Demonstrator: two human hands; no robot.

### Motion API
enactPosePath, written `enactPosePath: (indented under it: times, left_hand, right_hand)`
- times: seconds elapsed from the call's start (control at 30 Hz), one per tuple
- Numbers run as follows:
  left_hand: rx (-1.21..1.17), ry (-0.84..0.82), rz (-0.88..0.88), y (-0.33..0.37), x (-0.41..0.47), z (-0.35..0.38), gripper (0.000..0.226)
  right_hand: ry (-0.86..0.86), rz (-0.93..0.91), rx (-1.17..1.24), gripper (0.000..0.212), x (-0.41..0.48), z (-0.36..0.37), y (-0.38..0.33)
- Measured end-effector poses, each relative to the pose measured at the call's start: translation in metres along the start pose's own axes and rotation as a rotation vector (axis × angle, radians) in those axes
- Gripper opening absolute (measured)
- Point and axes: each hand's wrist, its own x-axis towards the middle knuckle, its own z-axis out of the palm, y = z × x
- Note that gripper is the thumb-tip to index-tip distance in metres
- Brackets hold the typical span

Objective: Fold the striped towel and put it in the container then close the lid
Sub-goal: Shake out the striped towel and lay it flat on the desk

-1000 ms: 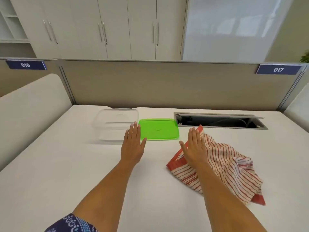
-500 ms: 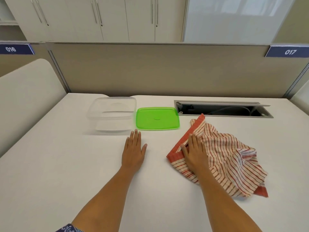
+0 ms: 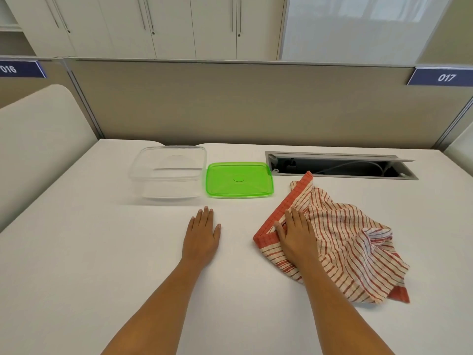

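A red and white striped towel (image 3: 345, 239) lies crumpled on the white table at the right. My right hand (image 3: 294, 233) rests flat on its left part, fingers straight and holding nothing. My left hand (image 3: 202, 235) lies flat on the bare table to the left of the towel, palm down. Beyond my left hand stands a clear plastic container (image 3: 169, 172), open and with nothing inside. Its green lid (image 3: 239, 179) lies flat on the table right beside it, on the container's right.
The white table (image 3: 76, 265) ends at a beige partition (image 3: 230, 103) behind. An open cable tray (image 3: 340, 167) is sunk into the table at the back right, just beyond the towel's far corner. A pale padded panel (image 3: 38, 139) stands at the left.
Both hands have come down and back toward me onto the table; the right one now presses flat on the towel. The view has tilted down a little.
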Motion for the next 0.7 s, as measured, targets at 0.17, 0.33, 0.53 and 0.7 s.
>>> enactPosePath:
  times: [0.17, 0.33, 0.53, 0.7]
  left_hand:
    - [-0.034, 0.019, 0.007, 0.001, -0.001, -0.001, 0.053]
    - [-0.139, 0.091, 0.126, 0.007, -0.009, -0.005, 0.042]
    - [-0.298, -0.017, 0.377, 0.029, -0.026, -0.008, 0.037]
    - [-0.349, -0.08, 0.477, 0.052, -0.035, -0.006, 0.045]
  right_hand:
    - [0.029, 0.001, 0.018, 0.06, -0.001, 0.0, -0.001]
    - [0.132, 0.0, 0.097, 0.052, -0.004, -0.001, -0.002]
    - [0.256, -0.036, 0.13, 0.037, -0.005, -0.002, 0.0]
    - [0.27, -0.04, 0.212, 0.028, -0.005, -0.004, 0.002]
